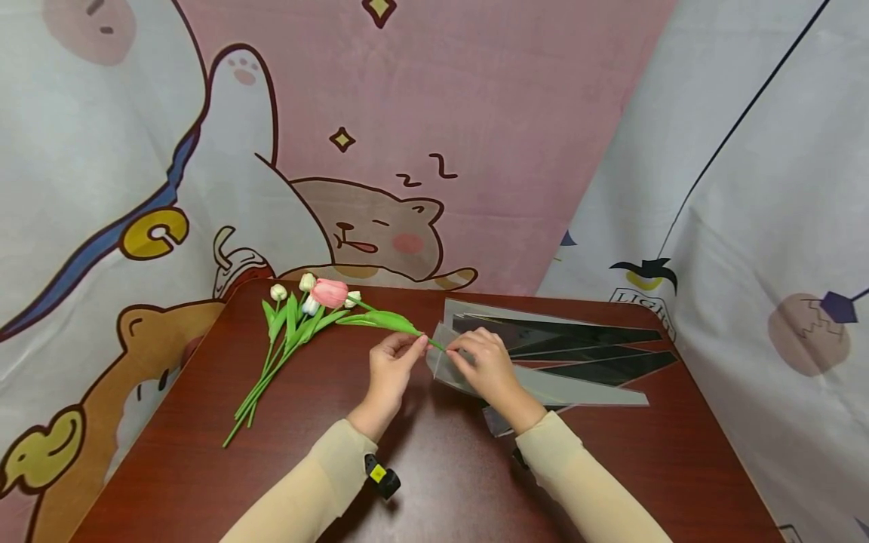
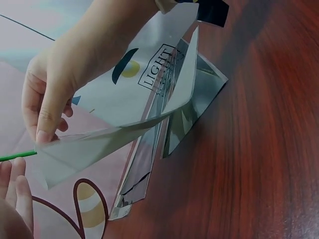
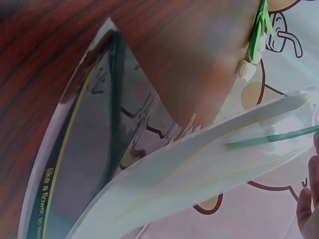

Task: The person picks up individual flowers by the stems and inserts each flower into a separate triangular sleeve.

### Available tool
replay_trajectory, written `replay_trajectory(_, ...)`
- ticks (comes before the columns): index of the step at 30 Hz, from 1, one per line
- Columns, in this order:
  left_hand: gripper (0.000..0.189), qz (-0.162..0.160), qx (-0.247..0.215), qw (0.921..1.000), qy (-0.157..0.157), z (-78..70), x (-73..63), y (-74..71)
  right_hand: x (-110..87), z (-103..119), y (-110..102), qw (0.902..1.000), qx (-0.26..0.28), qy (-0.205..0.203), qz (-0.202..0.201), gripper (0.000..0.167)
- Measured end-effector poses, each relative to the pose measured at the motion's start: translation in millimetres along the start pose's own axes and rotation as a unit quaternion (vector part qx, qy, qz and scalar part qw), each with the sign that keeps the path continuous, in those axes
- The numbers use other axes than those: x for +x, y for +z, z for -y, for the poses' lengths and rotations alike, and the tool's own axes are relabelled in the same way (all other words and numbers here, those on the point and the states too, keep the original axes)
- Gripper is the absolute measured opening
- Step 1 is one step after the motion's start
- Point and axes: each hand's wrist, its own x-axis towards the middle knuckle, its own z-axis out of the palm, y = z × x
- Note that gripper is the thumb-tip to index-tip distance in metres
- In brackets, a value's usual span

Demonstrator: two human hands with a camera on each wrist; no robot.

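My left hand (image 1: 390, 373) pinches the green stem (image 1: 437, 345) of a white tulip (image 1: 352, 299), whose leaves (image 1: 383, 320) point left. Opposite it, my right hand (image 1: 485, 367) pinches the narrow end of a translucent white flower sleeve (image 1: 577, 386). In the left wrist view the right thumb presses the edge of this sleeve (image 2: 99, 147), right beside the stem (image 2: 20, 156). Through the film in the right wrist view, part of the stem (image 3: 274, 138) shows; I cannot tell whether it lies inside or behind.
More tulips, including a large pink one (image 1: 330, 292) and several white ones, lie on the table's left side. Clear sleeves with dark bands (image 1: 604, 369) are spread on the right. Behind the brown table (image 1: 285, 467) hangs a cartoon-printed cloth (image 1: 509, 136).
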Motion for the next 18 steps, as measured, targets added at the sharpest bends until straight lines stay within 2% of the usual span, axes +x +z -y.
replay_trajectory(3,0.017,0.007,0.055,0.9985,-0.001,-0.6,-0.4,-0.6,1.4,2,0,1.0,0.002,-0.004,-0.006,0.005)
replay_trajectory(6,0.015,0.018,0.156,0.9875,0.017,-0.4,0.1,-2.5,3.0,4,1,0.9999,0.004,-0.01,-0.009,0.005)
replay_trajectory(10,0.012,0.043,0.271,0.96,0.055,-0.7,1.9,-6.9,3.3,5,1,0.9999,-0.004,-0.009,-0.008,0.005)
replay_trajectory(12,0.013,0.064,0.305,0.9475,0.071,-2.9,2.8,-9.4,2.4,4,0,0.9999,-0.009,-0.005,-0.007,0.005)
replay_trajectory(16,0.02,0.117,0.369,0.917,0.096,-12.1,4.0,-14.2,0.1,1,-1,0.9999,-0.01,0.005,-0.003,0.005)
replay_trajectory(18,0.024,0.141,0.392,0.9036,0.099,-17.5,4.8,-16.8,-0.7,-1,-1,0.9999,-0.006,0.012,0.002,0.005)
